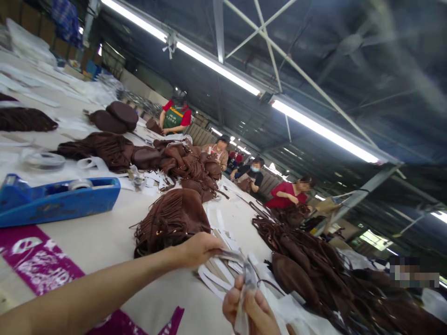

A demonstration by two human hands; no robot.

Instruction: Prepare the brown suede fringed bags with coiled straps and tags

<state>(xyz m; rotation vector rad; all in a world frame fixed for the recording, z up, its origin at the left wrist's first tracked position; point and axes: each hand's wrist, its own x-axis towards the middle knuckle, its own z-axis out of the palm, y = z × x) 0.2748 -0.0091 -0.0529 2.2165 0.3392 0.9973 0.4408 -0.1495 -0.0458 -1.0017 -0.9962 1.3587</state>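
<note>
My left hand [200,249] reaches across the white table with its fingers closed on one end of a translucent greyish plastic strip [249,274]. Lower down, my right hand [253,309] pinches the same strip between thumb and fingers, and it hangs bent between the two hands. Just behind my left hand lies a brown fringed leather bag [174,216]. White and beige paper strips [223,274] are scattered on the table below and behind the hands.
A blue tape dispenser [59,200] stands at left, near a purple printed sheet [45,265]. Brown bags [185,163] are heaped mid-table; more brown leather pieces [303,265] pile at right. A roll of tape [45,160] lies behind the dispenser. Several co-workers work along the far side.
</note>
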